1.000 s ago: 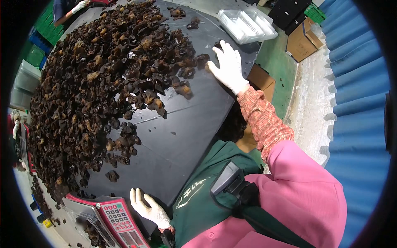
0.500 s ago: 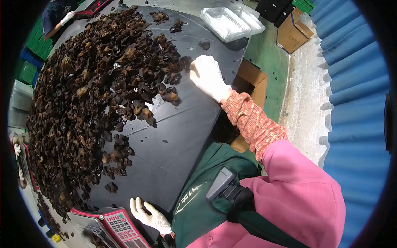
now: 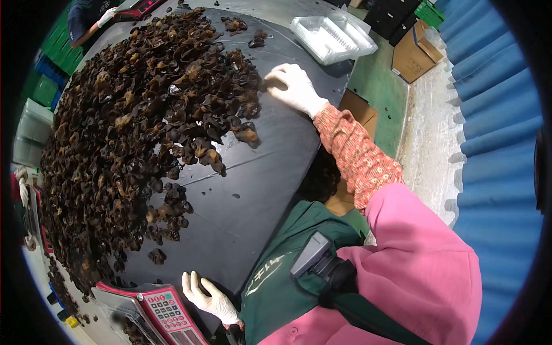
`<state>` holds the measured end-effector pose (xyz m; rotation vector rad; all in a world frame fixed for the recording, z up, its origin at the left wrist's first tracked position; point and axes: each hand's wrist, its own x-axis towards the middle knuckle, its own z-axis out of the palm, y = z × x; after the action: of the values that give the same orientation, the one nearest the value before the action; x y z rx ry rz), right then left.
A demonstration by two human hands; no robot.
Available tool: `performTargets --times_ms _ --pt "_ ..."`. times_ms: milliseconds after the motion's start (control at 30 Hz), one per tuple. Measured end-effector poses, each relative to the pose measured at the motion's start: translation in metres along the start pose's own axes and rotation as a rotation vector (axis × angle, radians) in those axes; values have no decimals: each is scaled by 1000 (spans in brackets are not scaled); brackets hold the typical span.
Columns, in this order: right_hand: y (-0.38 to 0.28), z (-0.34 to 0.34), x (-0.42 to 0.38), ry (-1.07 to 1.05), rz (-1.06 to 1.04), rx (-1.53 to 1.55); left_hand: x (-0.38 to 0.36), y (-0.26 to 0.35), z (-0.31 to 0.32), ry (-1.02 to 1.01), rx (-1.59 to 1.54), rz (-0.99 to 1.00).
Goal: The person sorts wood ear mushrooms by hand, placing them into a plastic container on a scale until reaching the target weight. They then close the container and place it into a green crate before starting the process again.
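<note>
A large heap of dark brown, wrinkled pieces that look like soaked wood ear fungus (image 3: 138,109) covers much of the dark grey table (image 3: 253,184). My right hand (image 3: 293,89), in a white glove, is over the table at the heap's right edge. Its fingers are bent, with a gap to the thumb, and no piece shows in them; what lies under the palm is hidden. Low in the view, my left hand (image 3: 210,299), also gloved, is open with its fingers apart. Beside it stands a red scale (image 3: 169,313) with a keypad, and the hand holds nothing.
Clear plastic trays (image 3: 330,37) are stacked at the table's far right corner. An open cardboard box (image 3: 359,112) stands below the table edge, and another carton (image 3: 415,54) is on the floor. A co-worker's gloved hand (image 3: 106,17) is near another scale (image 3: 138,8).
My right hand has moved up and left across the table, and its fist has loosened. The loose dark piece that lay above it is now out of sight. My left hand stays by the scale.
</note>
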<state>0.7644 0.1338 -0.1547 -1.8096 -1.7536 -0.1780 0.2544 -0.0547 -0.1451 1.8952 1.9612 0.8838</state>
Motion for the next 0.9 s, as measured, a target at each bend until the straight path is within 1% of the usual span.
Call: performTargets --times_ms 33,67,100,133,233,333,367,433,467,500,533,567,633,667,700,733,800,867,900 --pt "-5 -5 -6 -13 7 37 0 0 0 -1 -1 -7" --pt "-14 -10 -18 53 -24 42 0 1 -1 -2 -1 -6" --pt "-22 -20 -29 13 -20 43 0 2 -2 -2 -2 -7" --pt "-27 -25 -42 28 -52 52 0 2 -2 -3 -2 -9" --pt "-38 -58 -93 -52 8 23 -1 -2 -2 -11 -17 -9" --pt "-36 -88 -138 15 64 2 -1 -1 -2 -16 -33 -18" --pt "-36 -96 -150 2 135 -5 0 -1 -2 -13 -29 -3" --pt "-31 -107 -165 -56 160 -117 0 -3 -2 -2 -10 20" --pt "-29 -111 -169 -106 152 -195 0 -8 1 13 -43 29" --pt "-37 -119 -164 -163 129 -265 1 -8 1 23 -2 62" --pt "-41 -125 -161 -173 132 -290 5 -3 -2 17 60 110" --pt "-44 -125 -156 -186 126 -299 5 -2 -1 29 34 88" --pt "-51 -112 -141 -48 71 -243 7 -1 -4 42 67 107" --pt "-63 -99 -131 -19 54 -209 3 -8 -1 71 5 70" --pt "-74 -97 -119 22 51 -195 2 -9 3 82 -47 74" --pt "-97 -86 -104 7 -7 -31 0 -10 1 91 -52 64" --pt "-146 -63 -78 -48 -149 67 -1 -7 0 77 -46 56" --pt "-196 -36 -63 -146 -308 151 -2 -5 3 87 -54 59" --pt "-215 -17 -59 -219 -401 248 -3 -5 4 88 -58 63"
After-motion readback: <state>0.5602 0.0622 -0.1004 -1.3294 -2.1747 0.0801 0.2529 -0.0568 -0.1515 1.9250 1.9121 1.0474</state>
